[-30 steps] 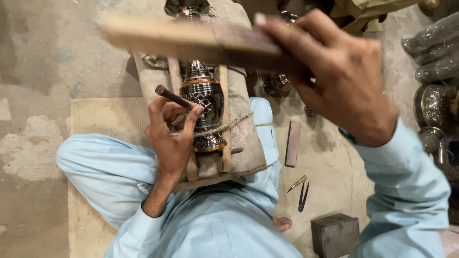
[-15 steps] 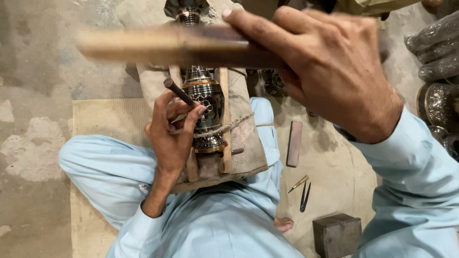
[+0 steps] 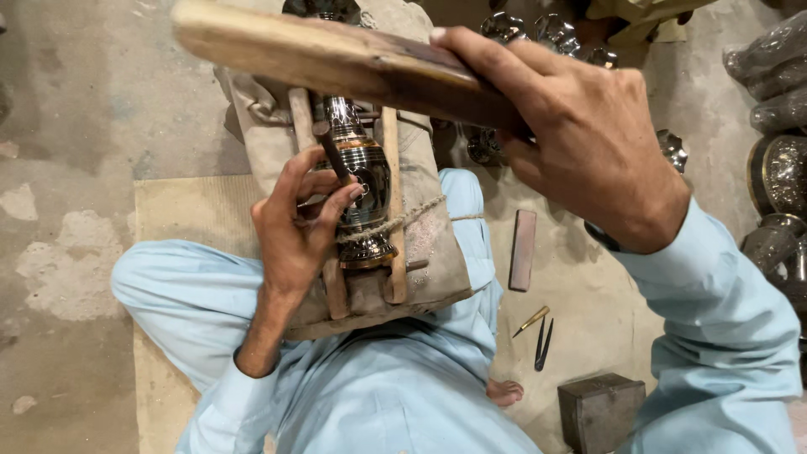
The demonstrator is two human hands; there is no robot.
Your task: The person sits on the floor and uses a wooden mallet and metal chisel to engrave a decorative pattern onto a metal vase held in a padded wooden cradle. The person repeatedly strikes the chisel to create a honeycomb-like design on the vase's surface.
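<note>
1. I see the right hand (image 3: 588, 143), grip clamped on a wooden mallet (image 3: 336, 59), raised.
2. Left hand (image 3: 294, 227), grip closed round a chisel (image 3: 336, 155).
3. Engraved metal vase (image 3: 361, 193) lies tied between wooden slats (image 3: 393, 219) on the lap.

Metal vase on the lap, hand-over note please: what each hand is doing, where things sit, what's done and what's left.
Left hand: holds a small chisel tip-down on the metal vase.
Right hand: grips a wooden mallet, raised above the chisel.
Vase lies tied with cord between two wooden slats on a padded block on the lap.
Engraving shows on the vase body; how much remains cannot be told.
Spare tools lie on the floor mat.
</note>
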